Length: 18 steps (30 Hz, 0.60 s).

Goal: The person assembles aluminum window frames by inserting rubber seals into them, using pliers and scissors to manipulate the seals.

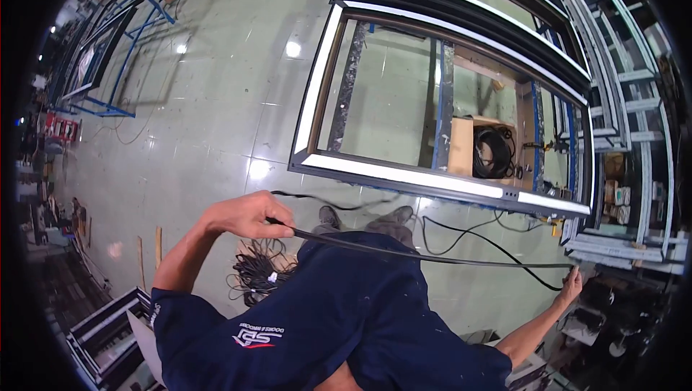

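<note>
A long black rubber gasket strip (425,255) is stretched across in front of my body, between both hands. At the left, my left hand (252,215) is closed round it, with thumb and fingers together. Far out to the right, my right hand (571,286) pinches the strip near the stacked frames. Loose lengths of the strip trail behind it, looping over the floor near my shoes. Just beyond lies a large rectangular window frame (404,172), dark with white faces, resting on a blue-legged stand. No part of the strip visibly touches the frame's face.
A cardboard box (462,147) holding a black coil (494,152) sits below the frame opening. More frames (634,103) stand stacked at right. A tangled black bundle (261,270) lies on the floor left of me. Blue trestles (133,52) stand at far left.
</note>
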{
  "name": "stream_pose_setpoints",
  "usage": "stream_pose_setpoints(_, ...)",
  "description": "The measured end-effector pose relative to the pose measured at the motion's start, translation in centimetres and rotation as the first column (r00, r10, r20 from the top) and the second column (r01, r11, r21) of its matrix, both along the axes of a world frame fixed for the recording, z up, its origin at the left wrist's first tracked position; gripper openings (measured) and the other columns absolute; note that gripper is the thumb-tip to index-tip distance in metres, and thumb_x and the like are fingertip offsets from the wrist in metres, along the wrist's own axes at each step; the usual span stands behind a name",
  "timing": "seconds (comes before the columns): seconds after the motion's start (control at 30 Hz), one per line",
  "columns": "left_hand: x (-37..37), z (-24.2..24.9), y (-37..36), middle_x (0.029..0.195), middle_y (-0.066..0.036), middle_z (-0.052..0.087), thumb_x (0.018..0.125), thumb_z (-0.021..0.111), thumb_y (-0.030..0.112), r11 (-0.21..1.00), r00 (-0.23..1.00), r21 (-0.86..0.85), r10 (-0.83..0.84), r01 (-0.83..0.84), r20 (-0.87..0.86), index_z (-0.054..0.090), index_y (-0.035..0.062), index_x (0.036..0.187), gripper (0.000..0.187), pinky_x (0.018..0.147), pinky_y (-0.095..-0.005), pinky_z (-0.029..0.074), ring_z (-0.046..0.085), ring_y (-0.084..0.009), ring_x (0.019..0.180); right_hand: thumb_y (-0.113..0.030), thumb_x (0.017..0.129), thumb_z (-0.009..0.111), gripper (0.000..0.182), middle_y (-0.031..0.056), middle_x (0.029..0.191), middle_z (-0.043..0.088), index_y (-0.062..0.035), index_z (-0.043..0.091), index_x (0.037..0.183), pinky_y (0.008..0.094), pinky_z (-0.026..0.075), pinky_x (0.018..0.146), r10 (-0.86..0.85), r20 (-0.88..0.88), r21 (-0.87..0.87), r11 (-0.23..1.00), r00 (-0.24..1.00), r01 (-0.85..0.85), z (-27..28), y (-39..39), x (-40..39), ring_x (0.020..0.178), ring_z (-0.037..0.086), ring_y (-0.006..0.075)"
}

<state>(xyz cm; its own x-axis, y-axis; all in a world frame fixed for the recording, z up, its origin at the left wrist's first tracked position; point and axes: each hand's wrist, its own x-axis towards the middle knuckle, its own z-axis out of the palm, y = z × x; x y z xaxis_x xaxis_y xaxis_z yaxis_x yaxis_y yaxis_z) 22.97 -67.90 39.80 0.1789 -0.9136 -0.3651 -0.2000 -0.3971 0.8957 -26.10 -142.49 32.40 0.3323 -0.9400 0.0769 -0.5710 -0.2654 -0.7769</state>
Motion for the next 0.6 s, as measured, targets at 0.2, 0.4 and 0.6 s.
stream_pose_setpoints(0.2,-0.1,2.8,-6.4,0.071,-0.012,0.06,0.088,0.065,0.008,0.864,0.998,-0.501,0.062,-0.045,0.018,0.066,-0.0036,0.085,0.012,0.056,-0.0381,0.041,0.057,-0.0273,0.062,-0.015,0.093,0.061,0.048,0.0149,0.138,0.057,0.0039,0.053,0.137,0.0368,0.035,0.111,0.593,0.04,0.245,0.774,0.804,-0.583,4.9,24.4,20.9,0.133,0.048,0.024)
stream_pose_setpoints(0.4,1.4,-1.7,-8.8,0.071,-0.016,0.061,0.083,0.062,0.014,0.97,0.937,-0.237,0.125,-0.048,0.326,0.066,-0.0017,0.081,0.016,0.057,-0.0423,0.043,0.059,-0.0347,0.065,-0.017,0.092,0.066,0.022,0.0102,0.081,0.069,0.0013,0.068,0.104,0.0296,0.049,0.066,0.887,0.389,0.556,-0.012,0.248,-0.831,2.9,46.1,39.4,0.071,0.061,0.0135)
stream_pose_setpoints(0.6,5.6,-4.1,-1.7,0.072,-0.015,0.063,0.08,0.064,0.01,0.976,0.969,-0.195,0.133,-0.092,0.208,0.07,-0.0024,0.091,0.017,0.06,-0.0376,0.047,0.06,-0.0285,0.065,-0.017,0.091,0.066,0.02,0.0039,0.064,0.06,0.0016,0.069,0.084,0.0261,0.04,0.055,0.871,0.298,0.473,0.221,0.391,-0.853,1.8,42.4,38.9,0.06,0.05,0.0073)
